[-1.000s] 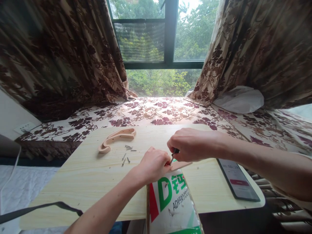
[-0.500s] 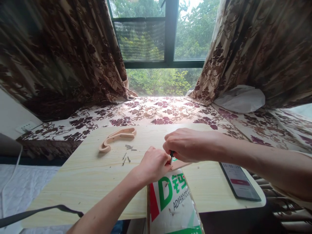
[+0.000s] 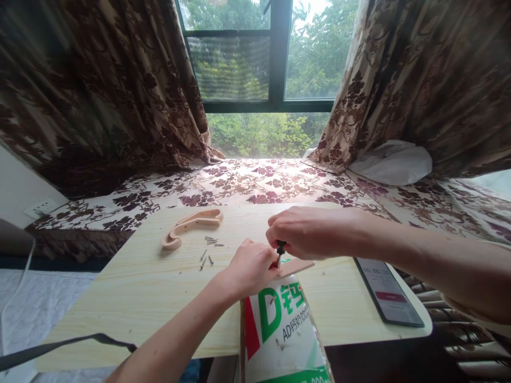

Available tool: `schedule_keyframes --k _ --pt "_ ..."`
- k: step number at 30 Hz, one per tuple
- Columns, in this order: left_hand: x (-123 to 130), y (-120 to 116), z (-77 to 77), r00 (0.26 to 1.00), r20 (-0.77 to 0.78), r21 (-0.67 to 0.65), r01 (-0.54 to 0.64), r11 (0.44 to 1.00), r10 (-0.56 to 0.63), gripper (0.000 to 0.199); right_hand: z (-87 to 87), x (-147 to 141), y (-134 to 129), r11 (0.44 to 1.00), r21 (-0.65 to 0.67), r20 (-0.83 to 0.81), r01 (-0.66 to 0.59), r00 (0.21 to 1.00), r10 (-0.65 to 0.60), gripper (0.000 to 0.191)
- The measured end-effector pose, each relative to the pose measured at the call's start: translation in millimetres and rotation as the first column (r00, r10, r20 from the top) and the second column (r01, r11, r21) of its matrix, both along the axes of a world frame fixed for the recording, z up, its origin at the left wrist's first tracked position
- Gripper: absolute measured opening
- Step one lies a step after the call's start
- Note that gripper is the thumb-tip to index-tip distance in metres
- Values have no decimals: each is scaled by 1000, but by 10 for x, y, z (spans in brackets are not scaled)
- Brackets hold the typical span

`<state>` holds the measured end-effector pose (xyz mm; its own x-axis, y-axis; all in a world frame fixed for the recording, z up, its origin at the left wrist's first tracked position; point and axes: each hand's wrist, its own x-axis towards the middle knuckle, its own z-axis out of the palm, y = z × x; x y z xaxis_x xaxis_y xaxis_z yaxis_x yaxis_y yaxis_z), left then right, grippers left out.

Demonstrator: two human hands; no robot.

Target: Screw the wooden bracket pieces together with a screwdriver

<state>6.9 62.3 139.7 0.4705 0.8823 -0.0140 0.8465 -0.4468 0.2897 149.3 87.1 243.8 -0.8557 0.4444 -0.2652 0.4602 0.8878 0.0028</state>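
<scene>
My right hand (image 3: 297,233) is closed round the dark handle of a screwdriver (image 3: 281,249), whose shaft points down. My left hand (image 3: 255,266) grips the near end of a flat, pale wooden piece (image 3: 295,267); its fingertips are beside the screwdriver's tip and hide it. The wooden piece lies across the far end of a printed cardboard sheet or box (image 3: 283,330) with green lettering. Left of my hands, several loose screws (image 3: 211,241) lie on the light wood table (image 3: 159,298). Behind them rests a pair of curved wooden pieces (image 3: 191,223).
A phone (image 3: 389,292) with its screen lit lies at the table's right edge, under my right forearm. A dark strap (image 3: 72,347) crosses the lower left. Beyond the table is a flowered ledge (image 3: 263,181) with a white plastic bag (image 3: 393,162).
My right hand has risen slightly and turned, showing more of the screwdriver and the wooden piece. My left hand stays in nearly the same place.
</scene>
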Motion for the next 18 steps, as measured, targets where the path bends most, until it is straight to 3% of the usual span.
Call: schedule_keyframes --k 5,13,18 --pt "10 3 6 1000 2 -13 -7 1000 7 23 -103 -21 6 999 45 -44 -2 999 4 22" --pt "6 -5 6 1000 21 -23 -1 1000 1 23 -138 1 -46 984 139 9 115 993 -117 17" --pt "0 -6 11 999 28 -2 19 1000 -19 25 -94 10 -34 994 90 35 59 997 -62 19"
